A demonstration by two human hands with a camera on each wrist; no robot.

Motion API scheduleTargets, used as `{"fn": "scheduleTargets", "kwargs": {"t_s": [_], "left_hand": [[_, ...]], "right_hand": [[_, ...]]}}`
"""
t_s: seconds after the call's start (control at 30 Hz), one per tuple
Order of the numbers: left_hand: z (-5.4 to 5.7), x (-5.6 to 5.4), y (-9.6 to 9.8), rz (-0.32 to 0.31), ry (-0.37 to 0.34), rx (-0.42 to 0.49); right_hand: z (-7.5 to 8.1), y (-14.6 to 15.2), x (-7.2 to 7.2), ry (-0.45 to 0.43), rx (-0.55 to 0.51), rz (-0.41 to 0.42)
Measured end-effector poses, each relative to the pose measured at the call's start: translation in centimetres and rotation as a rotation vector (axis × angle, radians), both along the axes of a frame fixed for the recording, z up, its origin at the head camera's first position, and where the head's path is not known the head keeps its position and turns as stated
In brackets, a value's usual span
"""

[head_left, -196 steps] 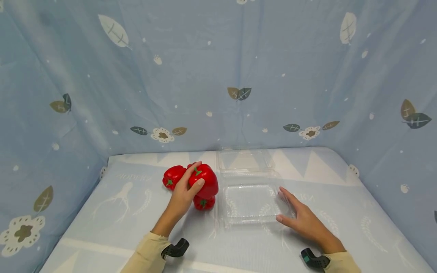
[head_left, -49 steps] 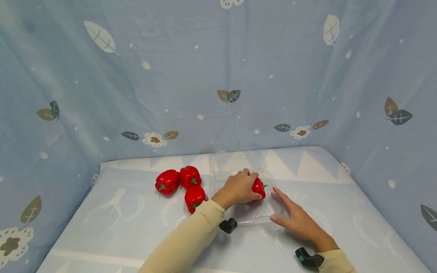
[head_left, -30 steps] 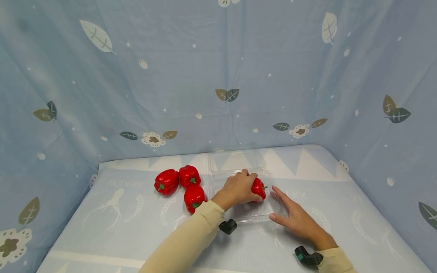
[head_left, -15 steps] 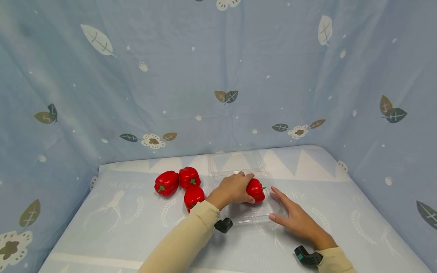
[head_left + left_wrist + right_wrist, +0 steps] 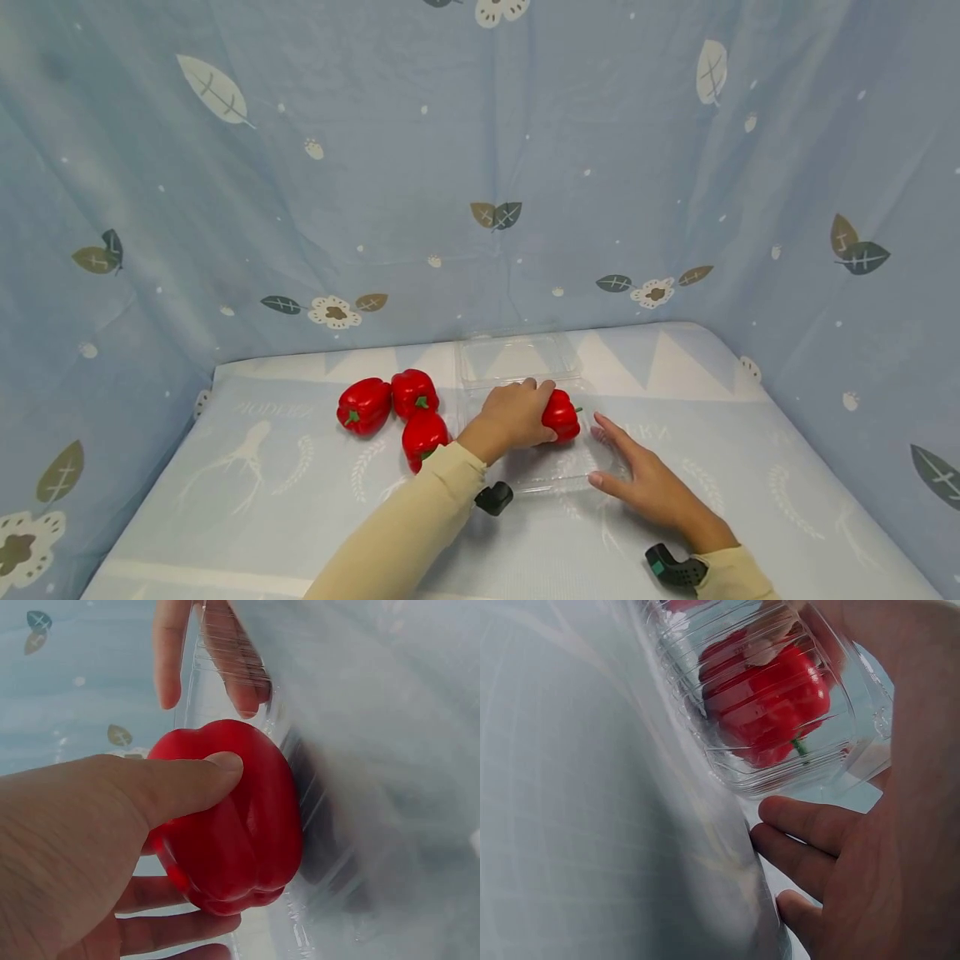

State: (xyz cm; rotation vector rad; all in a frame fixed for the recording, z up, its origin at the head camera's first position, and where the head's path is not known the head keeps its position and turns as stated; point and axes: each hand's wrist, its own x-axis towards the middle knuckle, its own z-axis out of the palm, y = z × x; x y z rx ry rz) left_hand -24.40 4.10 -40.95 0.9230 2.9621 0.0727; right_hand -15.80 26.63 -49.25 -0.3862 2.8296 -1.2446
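A red bell pepper with a green stem is within the base of a clear plastic clamshell container. My left hand grips it from the left, thumb on the near side and fingers round the far side. In the left wrist view the thumb presses on the pepper; whether it bears on the container floor I cannot tell. My right hand is at the container's right side, thumb and fingers spread apart. In the right wrist view the pepper shows through the container's ribbed wall.
Left of the container, three more red bell peppers lie close together: one at the left, one at the back, one in front, partly behind my left sleeve. The container's lid lies folded back toward the blue curtain.
My left hand has carried the pepper rightward from the group into the container. Over the last second, hand and pepper have shifted slightly left. My right hand has stayed beside the container.
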Motion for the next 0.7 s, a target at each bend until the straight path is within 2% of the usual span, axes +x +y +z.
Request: {"fn": "scheduleTargets", "kwargs": {"t_s": [0.13, 0.23, 0.37, 0.7], "left_hand": [[0.2, 0.1, 0.5, 0.011, 0.048, -0.025], [0.2, 0.2, 0.6, 0.025, 0.058, -0.026], [0.2, 0.1, 0.3, 0.033, 0.03, -0.011], [0.6, -0.5, -0.7, -0.004, -0.021, -0.028]], "right_hand": [[0.0, 0.0, 0.0, 0.022, -0.004, 0.001], [0.0, 0.0, 0.0, 0.031, -0.008, 0.004], [0.0, -0.1, 0.0, 0.028, -0.01, 0.008], [0.1, 0.1, 0.2, 0.032, -0.01, 0.011]]}}
